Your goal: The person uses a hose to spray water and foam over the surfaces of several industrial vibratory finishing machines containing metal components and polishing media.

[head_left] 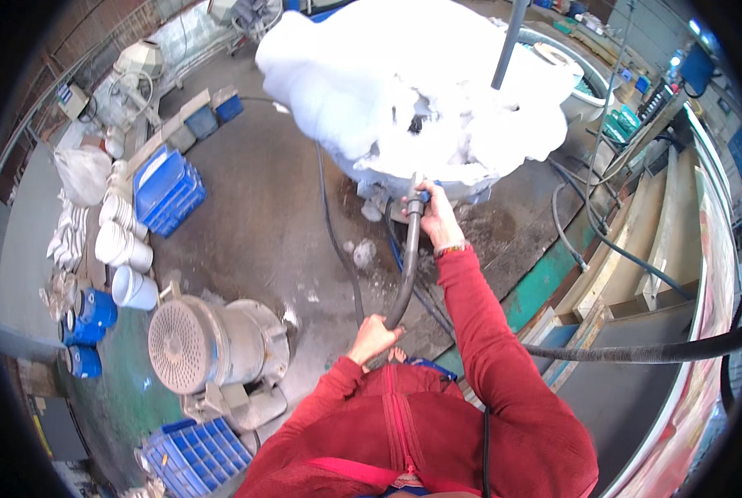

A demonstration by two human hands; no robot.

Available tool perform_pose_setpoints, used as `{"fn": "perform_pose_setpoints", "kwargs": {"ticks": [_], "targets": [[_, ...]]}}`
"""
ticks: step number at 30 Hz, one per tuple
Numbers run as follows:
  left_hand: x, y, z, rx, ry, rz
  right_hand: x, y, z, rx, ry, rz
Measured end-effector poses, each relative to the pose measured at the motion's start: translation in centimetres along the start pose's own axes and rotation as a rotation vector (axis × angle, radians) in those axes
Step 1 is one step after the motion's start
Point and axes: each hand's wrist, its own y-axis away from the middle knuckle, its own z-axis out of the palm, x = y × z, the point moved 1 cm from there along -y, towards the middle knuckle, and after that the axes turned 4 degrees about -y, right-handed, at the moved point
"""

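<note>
A thick grey hose [409, 270] rises in front of me to a metal fitting with a blue valve handle [423, 197]. My right hand [439, 222] is closed round that fitting, close under the rim of a round tub. Lower on the hose, near my waist, my left hand [374, 338] is wrapped round it. White foam [338, 83] heaps over the tub and hangs past its sides, hiding most of it. A dark hole shows in the foam just beyond the hose end. A grey pipe [510, 46] stands up out of the foam at the right.
At the left stand a motor with a perforated cover [184, 344], blue crates [168, 191], white buckets [124, 246] and blue drums [95, 309]. Black hoses [329, 207] lie across the wet floor. Wooden troughs [628, 241] and a ribbed hose [637, 353] are on my right.
</note>
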Motion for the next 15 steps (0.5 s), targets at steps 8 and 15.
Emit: {"fn": "perform_pose_setpoints", "kwargs": {"ticks": [8,15], "targets": [[3.1,-2.0,-0.8,-0.059,0.096,0.015,-4.4,-0.6,1.9,0.103,0.030,-0.163],[3.8,-1.6,-0.4,-0.084,0.098,-0.016,-4.8,2.1,5.0,-0.088,0.097,-0.266]]}}
